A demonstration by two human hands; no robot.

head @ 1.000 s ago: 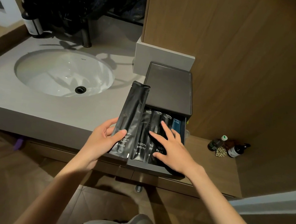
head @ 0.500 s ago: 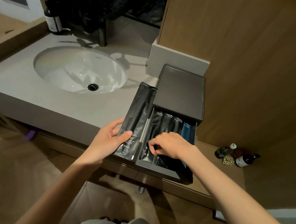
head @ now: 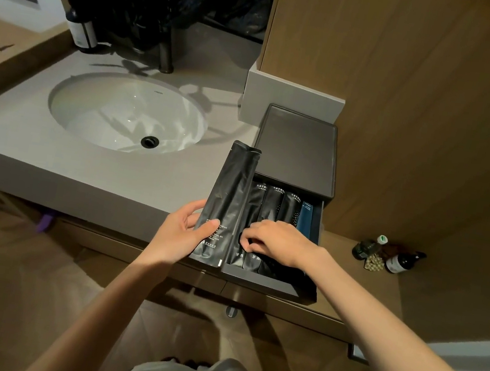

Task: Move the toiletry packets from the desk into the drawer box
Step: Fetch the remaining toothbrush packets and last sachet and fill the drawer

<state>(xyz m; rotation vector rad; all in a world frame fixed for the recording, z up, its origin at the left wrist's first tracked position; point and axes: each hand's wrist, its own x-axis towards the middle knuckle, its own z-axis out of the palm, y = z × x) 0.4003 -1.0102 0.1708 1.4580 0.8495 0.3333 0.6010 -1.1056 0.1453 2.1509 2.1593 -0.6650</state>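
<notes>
The person stands at a grey counter with a white oval sink set into it, its dark drain toward the near side. At the counter's right end sits the dark drawer box, its flat top bare and its drawer pulled out toward the person.

The left hand grasps a long black packet by its lower part, thumb across the printed face and fingers behind. The packet runs lengthwise away from the person, just beside the drawer's left wall and outside it (whether it touches that wall I cannot tell).

Inside the drawer several black packets lie side by side, lengthwise, with a blue packet at the right end of the row. The right hand is down in the drawer over the middle of this row, knuckles up, fingers curled with their tips among the black packets. Whether they actually pinch one is hidden by the hand itself, so I cannot tell.

To the right, on a lower wooden shelf, a few small bottles stand together, well apart from the box.
</notes>
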